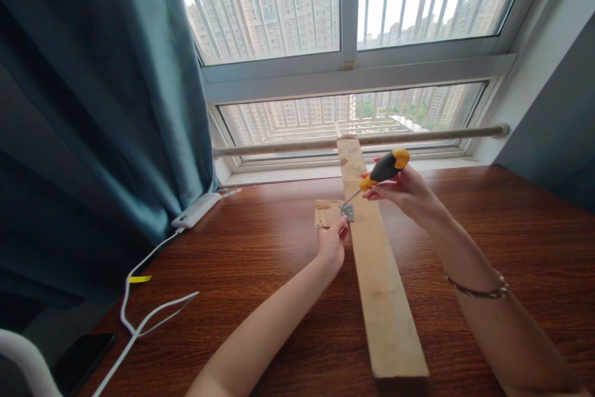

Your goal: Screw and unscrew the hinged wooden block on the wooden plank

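A long pale wooden board (383,273) lies lengthwise on the table, its far end by the window rail. Against its left side sits a small wooden piece (326,213), with a metal hinge (348,213) across the joint. My left hand (333,241) is closed at the near edge of the hinge, thumb and fingertips pressed on it; part of its grip is hidden. My right hand (403,191) grips a black and yellow screwdriver (388,168), tilted, its tip down at the upper left of the hinge. Whether a screw is under the tip is too small to tell.
The brown wooden table (260,273) reaches to the barred window. At the left are a white power strip (195,210), a white cable (127,298) with a yellow tag (140,279), and a dark phone-like slab (83,357). A blue curtain (153,75) hangs beside them.
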The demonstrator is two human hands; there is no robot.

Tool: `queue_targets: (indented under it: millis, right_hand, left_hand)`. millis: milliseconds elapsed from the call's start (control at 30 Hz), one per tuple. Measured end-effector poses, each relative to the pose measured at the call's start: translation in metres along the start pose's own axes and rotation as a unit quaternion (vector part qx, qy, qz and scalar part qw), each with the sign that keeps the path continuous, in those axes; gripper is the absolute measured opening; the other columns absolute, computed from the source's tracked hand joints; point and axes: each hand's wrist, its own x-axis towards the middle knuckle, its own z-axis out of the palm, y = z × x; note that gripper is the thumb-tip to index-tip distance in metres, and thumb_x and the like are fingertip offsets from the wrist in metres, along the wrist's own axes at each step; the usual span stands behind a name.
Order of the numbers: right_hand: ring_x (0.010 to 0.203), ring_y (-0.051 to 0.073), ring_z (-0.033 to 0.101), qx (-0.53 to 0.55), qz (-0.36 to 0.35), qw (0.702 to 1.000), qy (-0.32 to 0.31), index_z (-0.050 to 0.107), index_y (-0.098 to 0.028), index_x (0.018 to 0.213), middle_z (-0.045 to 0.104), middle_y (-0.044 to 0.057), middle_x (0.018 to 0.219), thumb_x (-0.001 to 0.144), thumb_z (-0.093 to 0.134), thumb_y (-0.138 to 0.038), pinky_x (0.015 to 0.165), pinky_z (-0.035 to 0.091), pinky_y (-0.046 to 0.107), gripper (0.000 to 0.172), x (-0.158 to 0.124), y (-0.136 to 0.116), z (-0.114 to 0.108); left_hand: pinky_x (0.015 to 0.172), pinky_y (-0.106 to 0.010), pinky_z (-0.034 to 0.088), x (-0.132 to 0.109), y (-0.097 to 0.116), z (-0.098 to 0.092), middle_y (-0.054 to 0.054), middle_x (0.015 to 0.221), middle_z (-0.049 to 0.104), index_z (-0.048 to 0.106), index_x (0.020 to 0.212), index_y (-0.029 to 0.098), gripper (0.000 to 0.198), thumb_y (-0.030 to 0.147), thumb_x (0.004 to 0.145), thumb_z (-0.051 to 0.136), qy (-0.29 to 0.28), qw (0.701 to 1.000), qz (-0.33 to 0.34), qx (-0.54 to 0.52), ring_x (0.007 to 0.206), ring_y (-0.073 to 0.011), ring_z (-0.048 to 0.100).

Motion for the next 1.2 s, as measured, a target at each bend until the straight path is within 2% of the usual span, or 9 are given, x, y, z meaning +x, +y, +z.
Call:
queue_targets:
  millis: [100,167,267,333,500,667,800,1000,1200]
  right_hand:
    - [0.061,0.019,0.066,-0.051,-0.007,0.999,0.001,0.05,-0.02,0.097,0.066,0.003,0.084,0.059,0.076,-0.04,0.054,0.055,0.032,0.05,0.0,0.004,0.001]
    - [0.057,0.019,0.064,-0.166,-0.046,0.984,0.053,0.054,-0.018,0.089,0.066,0.003,0.073,0.06,0.075,-0.043,0.05,0.052,0.031,0.043,0.0,0.01,0.003]
    - [0.055,0.019,0.06,-0.359,-0.122,0.91,0.168,0.057,-0.016,0.068,0.062,0.003,0.059,0.063,0.073,-0.044,0.055,0.049,0.033,0.032,0.002,0.021,0.008]
    - [0.056,0.019,0.058,-0.392,-0.143,0.884,0.21,0.058,-0.016,0.063,0.061,0.004,0.058,0.065,0.071,-0.045,0.057,0.048,0.033,0.032,0.003,0.028,0.012]
    - [0.044,0.011,0.053,-0.133,-0.023,0.981,0.138,0.058,-0.016,0.094,0.067,0.004,0.079,0.056,0.076,-0.041,0.041,0.044,0.025,0.049,0.006,0.024,0.011]
    - [0.064,0.018,0.067,0.022,0.029,0.998,0.045,0.057,-0.017,0.097,0.067,0.006,0.094,0.052,0.081,-0.031,0.062,0.056,0.032,0.053,0.004,0.004,-0.001]
    - [0.064,0.022,0.068,-0.044,0.04,0.997,0.049,0.062,-0.014,0.083,0.07,0.008,0.082,0.054,0.079,-0.035,0.061,0.057,0.034,0.041,0.004,0.007,-0.007]
    - [0.042,0.019,0.061,-0.307,-0.082,0.914,0.25,0.059,-0.015,0.071,0.062,0.001,0.049,0.064,0.071,-0.047,0.04,0.049,0.027,0.035,0.0,0.026,0.01]
    - [0.045,0.019,0.062,-0.227,-0.11,0.94,0.231,0.06,-0.016,0.075,0.065,0.003,0.056,0.069,0.068,-0.049,0.043,0.052,0.03,0.034,-0.01,0.018,0.006]
  left_hand:
    - [0.057,-0.017,0.047,-0.001,0.0,0.0,-0.004,0.077,0.068,0.064,0.081,0.013,0.023,-0.001,0.063,0.066,0.003,1.0,0.0,-0.002,0.061,-0.0083,0.061]
    - [0.057,-0.017,0.047,-0.001,0.0,0.0,-0.003,0.074,0.068,0.064,0.079,0.013,0.022,-0.002,0.063,0.066,0.004,1.0,0.001,-0.006,0.061,-0.0082,0.061]
    - [0.056,-0.016,0.046,-0.001,0.001,0.001,-0.002,0.072,0.067,0.064,0.077,0.013,0.022,-0.002,0.063,0.066,0.007,1.0,0.002,-0.007,0.06,-0.0078,0.061]
    - [0.056,-0.016,0.047,-0.001,0.001,0.001,-0.002,0.074,0.068,0.064,0.078,0.013,0.022,-0.002,0.063,0.066,0.007,1.0,0.001,-0.003,0.061,-0.0079,0.061]
    - [0.058,-0.017,0.047,-0.001,0.001,0.001,-0.003,0.076,0.069,0.065,0.079,0.014,0.022,-0.002,0.064,0.066,0.001,1.0,-0.002,0.0,0.062,-0.0082,0.061]
    - [0.058,-0.017,0.048,-0.001,0.0,0.0,-0.004,0.075,0.069,0.065,0.076,0.012,0.017,-0.001,0.065,0.065,-0.006,1.0,-0.005,0.0,0.061,-0.0082,0.061]
    - [0.059,-0.018,0.048,0.0,-0.001,0.0,-0.004,0.076,0.069,0.065,0.077,0.012,0.019,-0.001,0.064,0.066,-0.002,1.0,-0.004,0.002,0.062,-0.0089,0.062]
    - [0.058,-0.018,0.046,0.001,0.0,0.0,-0.004,0.076,0.068,0.063,0.08,0.014,0.024,-0.001,0.061,0.068,0.005,1.0,-0.005,0.009,0.061,-0.0088,0.061]
    - [0.057,-0.018,0.046,-0.001,0.002,0.001,-0.002,0.073,0.067,0.062,0.078,0.014,0.022,0.0,0.062,0.067,-0.004,1.0,-0.008,0.008,0.059,-0.0079,0.06]
